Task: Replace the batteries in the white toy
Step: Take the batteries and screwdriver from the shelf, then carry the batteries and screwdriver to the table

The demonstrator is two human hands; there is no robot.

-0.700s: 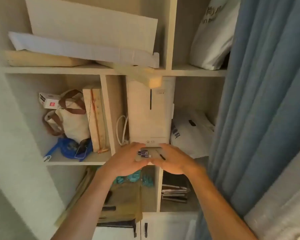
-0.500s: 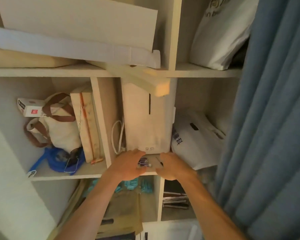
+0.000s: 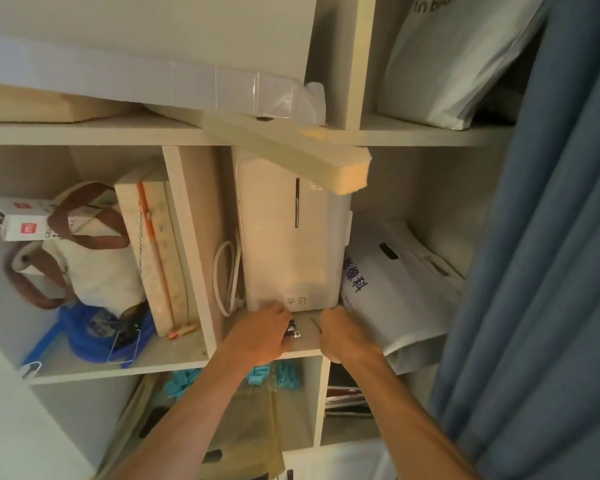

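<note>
change: both hands nearer white appliance (image 3: 288,237) | left hand (image 3: 260,336) fingers curled over batteries (image 3: 293,332) at appliance foot | right hand (image 3: 343,336) fingers curled beside them, grip unclear

A home storage nook: open white shelving (image 3: 201,131) crammed with a tote bag (image 3: 94,268), boxes and shopping bags, blue curtain (image 3: 551,271) at 3 o'clock.

Pale shelving (image 3: 340,136), blue curtain (image 3: 548,271)
</note>
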